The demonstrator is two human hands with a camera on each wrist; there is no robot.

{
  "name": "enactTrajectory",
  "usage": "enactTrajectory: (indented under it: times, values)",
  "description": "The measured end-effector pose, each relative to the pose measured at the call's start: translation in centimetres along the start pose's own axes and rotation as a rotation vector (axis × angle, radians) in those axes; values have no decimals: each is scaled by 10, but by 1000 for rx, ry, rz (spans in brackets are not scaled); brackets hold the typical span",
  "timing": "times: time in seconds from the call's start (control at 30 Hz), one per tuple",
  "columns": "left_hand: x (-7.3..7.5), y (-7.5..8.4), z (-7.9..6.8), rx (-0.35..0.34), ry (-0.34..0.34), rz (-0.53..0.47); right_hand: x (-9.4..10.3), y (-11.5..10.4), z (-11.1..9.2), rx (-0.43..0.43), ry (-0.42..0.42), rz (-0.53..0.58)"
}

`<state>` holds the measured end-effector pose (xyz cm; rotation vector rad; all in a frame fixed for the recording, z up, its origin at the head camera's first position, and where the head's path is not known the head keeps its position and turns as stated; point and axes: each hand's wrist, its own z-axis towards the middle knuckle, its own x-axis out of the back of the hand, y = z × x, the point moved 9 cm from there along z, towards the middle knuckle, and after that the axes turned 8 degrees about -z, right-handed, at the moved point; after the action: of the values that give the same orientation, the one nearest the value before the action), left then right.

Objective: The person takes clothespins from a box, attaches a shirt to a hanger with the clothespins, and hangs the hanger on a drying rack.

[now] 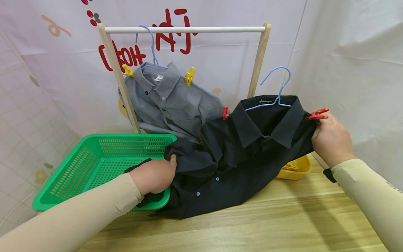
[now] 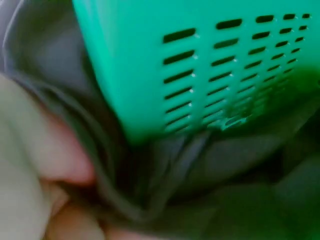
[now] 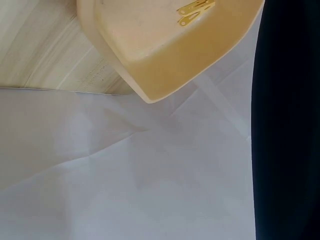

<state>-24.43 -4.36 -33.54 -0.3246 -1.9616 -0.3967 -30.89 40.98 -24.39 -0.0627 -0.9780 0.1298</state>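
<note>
A black button-up shirt (image 1: 252, 175) hangs on a light blue hanger (image 1: 284, 82), held up above the table. Two red clothespins, one at the left shoulder (image 1: 225, 113) and one at the right shoulder (image 1: 317, 114), clip it. My right hand (image 1: 333, 140) grips the fabric just below the right-hand clothespin. With the thumb on top, my left hand (image 1: 156, 176) holds bunched black cloth at the right edge of the green basket (image 1: 47, 196). In the left wrist view, dark folds (image 2: 165, 170) lie against the basket's slotted wall. Dark cloth (image 3: 287, 125) fills the right side of the right wrist view.
A grey shirt (image 1: 185, 108) with yellow clothespins (image 1: 189, 77) hangs at the left of the white rail (image 1: 204, 30), behind the black one. A yellow container (image 1: 303, 171) with yellow clothespins (image 3: 196, 11) in it stands behind the black shirt's right side.
</note>
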Motion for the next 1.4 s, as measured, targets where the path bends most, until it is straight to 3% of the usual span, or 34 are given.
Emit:
enactTrajectory:
  times: [0.2,0.33,0.7,0.9,0.97,1.03,1.1,1.17,1.3,1.4]
  values:
    - [16,6,-8,-100,196,138,1,1,-1,0,20,1]
    - [33,12,-10,-144,321,165,3,2,-1,-6,43,8]
    - [69,32,-2,-203,423,-110,10,9,-1,-58,34,-11]
    - [72,53,7,-277,413,-152,17,11,-1,-83,79,1]
    - [67,59,10,-311,361,-141,18,12,-2,-87,86,4]
    - [57,59,14,-315,259,-161,18,11,-2,-80,88,3]
    - [46,53,18,-288,141,-208,17,11,-2,-75,76,2]
    - [40,43,20,-251,73,-255,15,11,-3,-72,62,3]
    - [40,18,22,-178,84,-278,14,11,-5,-74,53,2]
    - [39,-5,23,-79,86,-246,14,12,-5,-73,48,-3]
